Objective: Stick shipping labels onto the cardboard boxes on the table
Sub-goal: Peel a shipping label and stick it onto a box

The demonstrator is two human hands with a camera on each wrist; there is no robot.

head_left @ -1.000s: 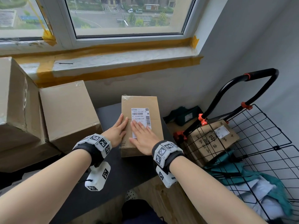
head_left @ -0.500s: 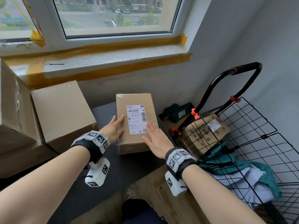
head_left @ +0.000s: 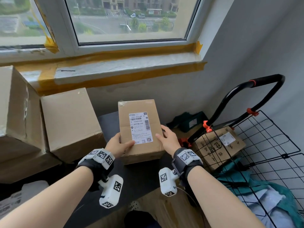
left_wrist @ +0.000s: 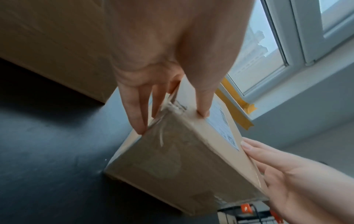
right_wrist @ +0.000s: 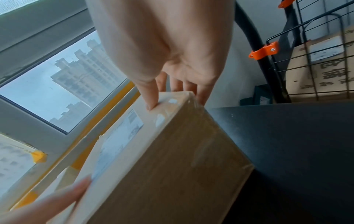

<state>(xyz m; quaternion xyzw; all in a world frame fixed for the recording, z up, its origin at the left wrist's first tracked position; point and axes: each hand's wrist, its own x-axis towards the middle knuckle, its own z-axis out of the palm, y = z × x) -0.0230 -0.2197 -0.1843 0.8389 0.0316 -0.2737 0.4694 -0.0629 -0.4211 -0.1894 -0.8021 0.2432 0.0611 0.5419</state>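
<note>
A small cardboard box carries a white shipping label flat on its top face. My left hand grips its left near edge, thumb on top beside the label and fingers down the side. My right hand grips the right near edge the same way, thumb on top. In the wrist views the box looks tilted, its near end raised above the dark table.
Two larger plain boxes stand at the left under the window sill. A black wire cart at the right holds a labelled box and cloth. A green pouch lies by the wall.
Both hands left the label on the box's top, slid out to the two sides, and now grip the box. The box sits nearer to me and looks raised.
</note>
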